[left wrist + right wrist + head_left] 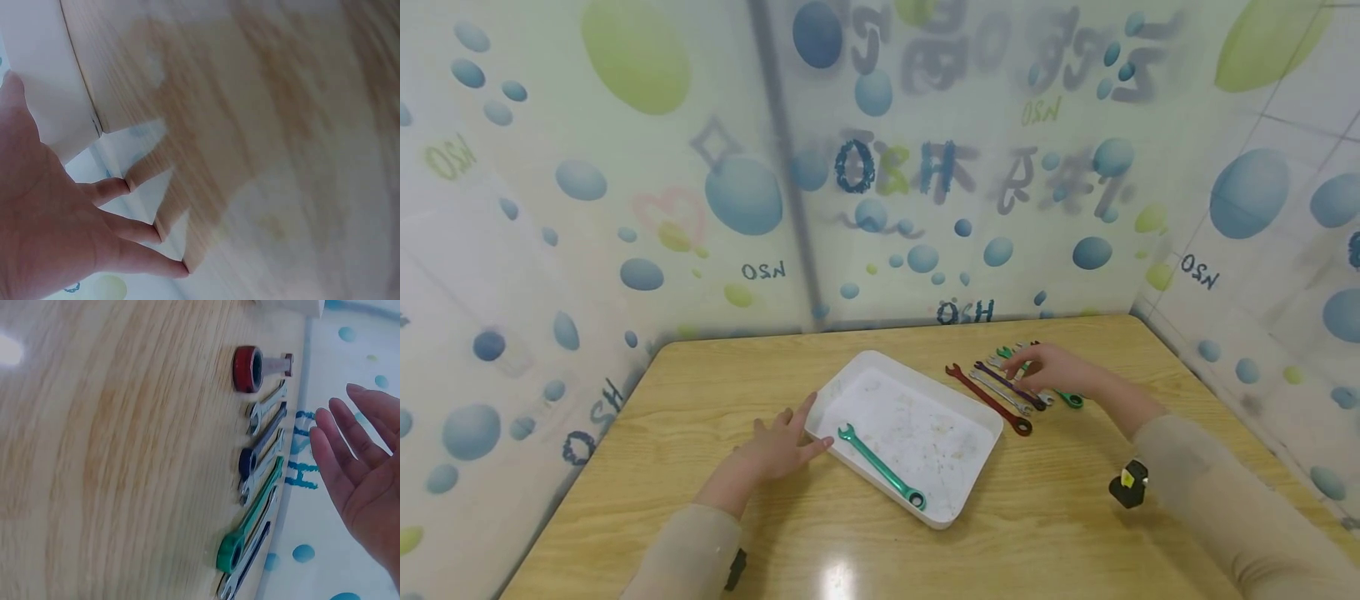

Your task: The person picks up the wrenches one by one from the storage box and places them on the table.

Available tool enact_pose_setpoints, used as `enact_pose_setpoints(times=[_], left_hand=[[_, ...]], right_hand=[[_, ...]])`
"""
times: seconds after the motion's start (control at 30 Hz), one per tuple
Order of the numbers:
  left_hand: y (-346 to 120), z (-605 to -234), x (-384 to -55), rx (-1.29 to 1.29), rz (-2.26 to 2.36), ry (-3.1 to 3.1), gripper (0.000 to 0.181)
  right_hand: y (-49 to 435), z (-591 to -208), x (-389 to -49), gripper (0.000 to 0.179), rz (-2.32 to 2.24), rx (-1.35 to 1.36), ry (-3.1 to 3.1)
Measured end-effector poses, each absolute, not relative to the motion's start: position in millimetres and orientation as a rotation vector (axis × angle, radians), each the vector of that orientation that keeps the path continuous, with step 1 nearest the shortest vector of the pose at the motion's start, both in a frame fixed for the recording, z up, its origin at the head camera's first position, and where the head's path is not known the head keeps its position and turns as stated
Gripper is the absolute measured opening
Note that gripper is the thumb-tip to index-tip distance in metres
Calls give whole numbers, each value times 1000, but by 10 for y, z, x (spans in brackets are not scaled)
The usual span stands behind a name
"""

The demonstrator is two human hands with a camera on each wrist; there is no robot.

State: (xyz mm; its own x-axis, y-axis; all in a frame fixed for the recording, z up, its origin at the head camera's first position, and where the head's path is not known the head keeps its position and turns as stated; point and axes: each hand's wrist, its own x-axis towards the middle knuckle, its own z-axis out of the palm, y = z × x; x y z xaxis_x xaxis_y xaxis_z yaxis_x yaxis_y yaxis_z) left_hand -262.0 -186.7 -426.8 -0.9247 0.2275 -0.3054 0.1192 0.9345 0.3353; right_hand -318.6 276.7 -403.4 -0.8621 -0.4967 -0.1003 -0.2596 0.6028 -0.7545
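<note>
A white tray (917,408) lies at an angle on the table, holding one teal combination wrench (880,465) along its near side. At the tray's left corner, my left hand (771,450) spreads its fingers, with thumb and index finger right at the rim; the other fingertips reach down to the tabletop in the left wrist view. My right hand (1054,371) hovers over a row of several wrenches, fingers loosely bent and nothing between them. That row has a red ratchet wrench (247,369), a dark purple one (248,461), a green one (231,551) and silver ones among them.
The wood-grain table (715,392) ends against pale walls (700,275) printed with blue and green bubbles. A black device (1129,485) sits below the right sleeve, and another (737,570) shows by the left cuff.
</note>
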Motion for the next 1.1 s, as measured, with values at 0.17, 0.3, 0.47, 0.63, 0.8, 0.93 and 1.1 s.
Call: enact_pose_setpoints(times=[0.17, 0.3, 0.47, 0.63, 0.8, 0.93, 1.1], left_hand=[[-1877, -4269, -2621, 249, 449, 2749, 95], [-1880, -4270, -2624, 251, 447, 2751, 95], [-1875, -4271, -2631, 256, 437, 2755, 95], [-1871, -4265, -2620, 259, 434, 2762, 93], [-1860, -4250, -2596, 258, 438, 2763, 93], [-1860, -4253, -2585, 249, 448, 2762, 92], [-1872, -4283, -2595, 245, 447, 2768, 93]], right_hand=[[2612, -3979, -3104, 36, -1113, -690, 2535], [2478, -3908, -3024, 35, -1108, -757, 2525], [2351, -3877, -2945, 33, -1100, -777, 2532], [2247, -3895, -2904, 31, -1122, -782, 2503], [2132, -3899, -2869, 31, -1151, -850, 2443], [2022, -3884, -2837, 31, -1165, -912, 2389], [1901, -3876, -2797, 30, -1156, -973, 2370]])
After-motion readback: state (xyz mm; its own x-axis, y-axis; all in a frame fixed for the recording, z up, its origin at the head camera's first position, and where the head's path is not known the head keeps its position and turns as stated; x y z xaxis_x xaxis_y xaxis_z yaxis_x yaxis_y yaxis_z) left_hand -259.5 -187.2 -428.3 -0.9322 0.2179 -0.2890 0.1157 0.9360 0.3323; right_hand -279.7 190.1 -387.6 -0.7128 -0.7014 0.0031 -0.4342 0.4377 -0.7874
